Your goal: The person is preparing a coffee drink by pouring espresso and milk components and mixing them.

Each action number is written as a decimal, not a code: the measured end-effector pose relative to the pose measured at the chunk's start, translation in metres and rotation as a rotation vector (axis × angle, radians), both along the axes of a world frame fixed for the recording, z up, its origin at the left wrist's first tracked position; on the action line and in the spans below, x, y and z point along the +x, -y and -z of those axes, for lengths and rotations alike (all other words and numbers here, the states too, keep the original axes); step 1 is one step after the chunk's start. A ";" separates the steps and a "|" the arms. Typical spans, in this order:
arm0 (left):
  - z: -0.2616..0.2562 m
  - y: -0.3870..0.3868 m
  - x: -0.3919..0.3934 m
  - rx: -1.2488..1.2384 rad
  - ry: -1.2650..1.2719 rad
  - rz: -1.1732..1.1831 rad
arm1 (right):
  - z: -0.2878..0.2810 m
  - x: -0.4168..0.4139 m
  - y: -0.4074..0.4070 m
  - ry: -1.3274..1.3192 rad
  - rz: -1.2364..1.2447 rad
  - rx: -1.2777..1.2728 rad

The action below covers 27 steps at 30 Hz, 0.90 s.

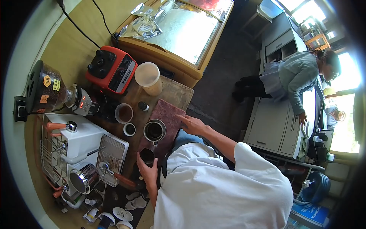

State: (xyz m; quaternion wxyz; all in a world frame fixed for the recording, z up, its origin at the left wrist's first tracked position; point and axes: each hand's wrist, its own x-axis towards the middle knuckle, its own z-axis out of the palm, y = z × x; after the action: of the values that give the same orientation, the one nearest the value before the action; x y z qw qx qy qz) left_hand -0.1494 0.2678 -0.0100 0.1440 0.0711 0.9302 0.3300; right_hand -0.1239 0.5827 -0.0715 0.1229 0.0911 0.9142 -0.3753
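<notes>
My left hand (148, 169) holds a dark cup (147, 156) between thumb and fingers at the counter's near edge. Just above it stands a metal pitcher (154, 130) with dark contents, on a folded maroon towel (168, 114). My right hand (192, 124) is over the towel's right edge, fingers stretched towards the left, holding nothing. Left of the pitcher are a small cup of dark liquid (129, 129) and a clear container with reddish-brown liquid (124, 113). A small dark bottle (143, 106) stands above them.
A white espresso machine (83, 128), a coffee grinder (48, 88) and a red blender base (113, 70) line the wall side. A lidded plastic container (148, 78) stands beside the blender. A glass-topped case (183, 31) adjoins the counter. Another person (297, 74) stands at the far counter.
</notes>
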 end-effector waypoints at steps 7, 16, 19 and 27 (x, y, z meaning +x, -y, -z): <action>-0.003 -0.004 0.000 0.016 0.017 -0.030 | -0.011 -0.005 0.004 0.306 -0.201 0.178; 0.006 -0.010 0.000 0.052 -0.040 -0.077 | 0.002 -0.005 0.003 0.376 -0.304 0.281; 0.010 -0.011 0.000 0.061 -0.057 -0.100 | 0.008 -0.009 0.004 0.440 -0.327 0.281; 0.018 -0.013 0.002 0.061 -0.062 -0.158 | 0.018 -0.027 0.008 0.663 -0.413 0.272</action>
State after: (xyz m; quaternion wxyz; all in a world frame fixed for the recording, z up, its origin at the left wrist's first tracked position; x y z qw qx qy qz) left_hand -0.1473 0.2807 -0.0283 0.0867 0.0122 0.9264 0.3663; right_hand -0.1506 0.5747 -0.0892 0.4704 0.0370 0.8654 -0.1688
